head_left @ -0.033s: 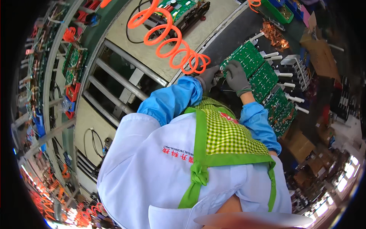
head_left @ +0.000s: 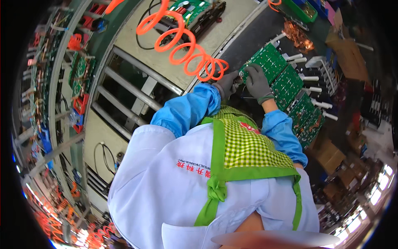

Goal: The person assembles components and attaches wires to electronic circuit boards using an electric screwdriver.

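Observation:
My left hand point(head_left: 226, 85), in a dark grey glove, is at the near left corner of a green circuit board point(head_left: 268, 61). Its fingers are drawn together around something small that I cannot make out. My right hand point(head_left: 258, 83), gloved alike, bends its fingers over the same corner, close to the left fingertips. What it pinches there is hidden by the fingers. More green boards point(head_left: 287, 87) lie in a row beyond my right wrist, with white handle-like pieces point(head_left: 309, 78) sticking out along their far side.
A coiled orange air hose point(head_left: 194, 58) hangs left of my hands. Behind it an electronic unit point(head_left: 195, 16) sits on the pale conveyor table beside metal rollers point(head_left: 132, 83). Copper-coloured parts point(head_left: 297, 36), a white rack point(head_left: 324, 72) and a green bin point(head_left: 302, 10) stand beyond the boards.
The view has shifted very slightly. Both hands stay at the board's corner, with no clear change in what they hold.

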Demonstrator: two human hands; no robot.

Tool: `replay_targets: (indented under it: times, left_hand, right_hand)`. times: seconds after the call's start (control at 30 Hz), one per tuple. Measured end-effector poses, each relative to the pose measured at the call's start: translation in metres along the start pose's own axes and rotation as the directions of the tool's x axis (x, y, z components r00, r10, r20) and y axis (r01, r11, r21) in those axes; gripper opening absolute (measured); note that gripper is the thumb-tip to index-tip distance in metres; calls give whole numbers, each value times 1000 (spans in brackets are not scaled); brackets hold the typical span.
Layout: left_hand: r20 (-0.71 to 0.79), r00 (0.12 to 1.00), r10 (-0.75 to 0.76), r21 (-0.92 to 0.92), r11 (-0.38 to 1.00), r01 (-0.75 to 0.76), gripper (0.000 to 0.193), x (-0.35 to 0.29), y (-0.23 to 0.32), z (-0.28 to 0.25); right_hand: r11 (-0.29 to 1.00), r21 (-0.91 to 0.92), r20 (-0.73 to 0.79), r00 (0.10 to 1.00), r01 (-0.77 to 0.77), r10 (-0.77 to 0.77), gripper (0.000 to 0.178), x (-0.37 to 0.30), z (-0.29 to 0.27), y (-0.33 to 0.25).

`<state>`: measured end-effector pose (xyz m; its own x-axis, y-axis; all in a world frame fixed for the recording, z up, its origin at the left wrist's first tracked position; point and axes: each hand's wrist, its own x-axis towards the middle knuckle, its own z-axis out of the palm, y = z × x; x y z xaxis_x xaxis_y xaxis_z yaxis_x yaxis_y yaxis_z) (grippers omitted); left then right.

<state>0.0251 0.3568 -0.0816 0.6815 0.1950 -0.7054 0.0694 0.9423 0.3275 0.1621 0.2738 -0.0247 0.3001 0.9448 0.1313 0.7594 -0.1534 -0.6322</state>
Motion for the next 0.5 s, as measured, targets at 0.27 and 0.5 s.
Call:
replay_targets:
  times: [0.27,0.5]
  left_hand:
    - [245,969,-32,-115,991,62,18,41,-3,-47]
    - [162,931,328,446,817,-365,19,0,-2,-19]
  right_hand:
    - [998,-53,-27,999,-26,24,18,0,12,-17]
    - [999,-30,-81,997,12,-14,24,-34,-21,-14]
